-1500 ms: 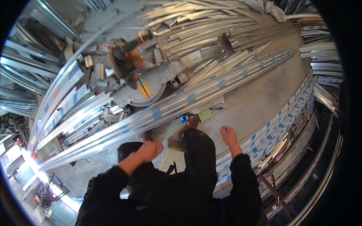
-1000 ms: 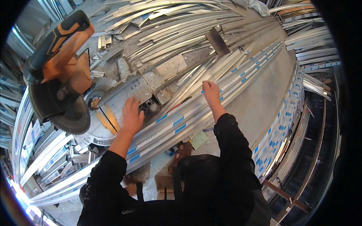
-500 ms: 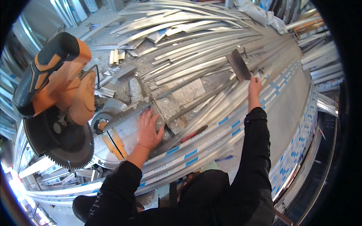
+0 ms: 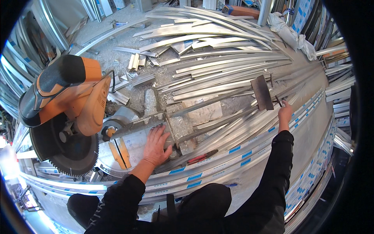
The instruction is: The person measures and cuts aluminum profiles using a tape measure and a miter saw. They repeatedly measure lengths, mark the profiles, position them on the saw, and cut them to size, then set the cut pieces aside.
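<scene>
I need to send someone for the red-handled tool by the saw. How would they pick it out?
Start at the orange mitre saw and its round table, where the left hand rests. Just right of that hand, the pliers lie on the long aluminium profiles. Their red handles stand out among the silver metal.

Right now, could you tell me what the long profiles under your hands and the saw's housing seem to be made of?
The long profiles look like bare aluminium: silvery, satin sheen, thin extruded sections, some carrying blue tape patches. The saw housing looks like orange moulded plastic or painted cast metal, with a black, probably rubbery handle. The saw blade seems dark steel with a toothed edge. The left hand lies flat on the saw's pale metal table.
</scene>
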Demonstrator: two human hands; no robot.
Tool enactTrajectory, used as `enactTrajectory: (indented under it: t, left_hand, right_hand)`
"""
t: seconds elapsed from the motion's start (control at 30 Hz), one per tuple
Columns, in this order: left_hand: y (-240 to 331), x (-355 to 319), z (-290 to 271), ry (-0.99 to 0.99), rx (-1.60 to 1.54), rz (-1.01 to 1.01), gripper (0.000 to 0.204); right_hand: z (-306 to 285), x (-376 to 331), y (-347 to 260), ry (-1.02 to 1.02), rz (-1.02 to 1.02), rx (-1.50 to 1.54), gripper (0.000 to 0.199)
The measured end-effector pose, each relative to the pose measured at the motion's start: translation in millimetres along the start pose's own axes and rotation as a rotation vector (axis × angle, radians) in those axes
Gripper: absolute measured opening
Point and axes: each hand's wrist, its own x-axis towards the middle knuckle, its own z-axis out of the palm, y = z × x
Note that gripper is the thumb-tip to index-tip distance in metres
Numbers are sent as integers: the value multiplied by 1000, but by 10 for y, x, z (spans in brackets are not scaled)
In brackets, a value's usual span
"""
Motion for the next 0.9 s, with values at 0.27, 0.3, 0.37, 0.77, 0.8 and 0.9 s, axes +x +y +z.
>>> enactTrajectory:
  t: [0.27,0.3,0.37,0.77,0.8,0.9]
  left_hand:
    - [52,30,-8,-5,66,0,54]
    - [55,29,-12,-7,66,-3,54]
    - [60,30,-12,-3,55,-4,53]
    - [70,31,-18,4,38,-11,51]
    - [68,35,-13,1,34,-16,51]
    - [62,43,6,-6,43,-22,51]
  right_hand:
    - [-76,181,-604,-143,127,132,59]
    - [-64,156,-643,-133,112,132,59]
    - [-62,88,-634,-110,71,133,58]
    - [287,96,-167,-167,86,516,29]
    - [218,66,-181,-94,-83,338,28]
    - [-35,-48,-342,95,-316,-55,25]
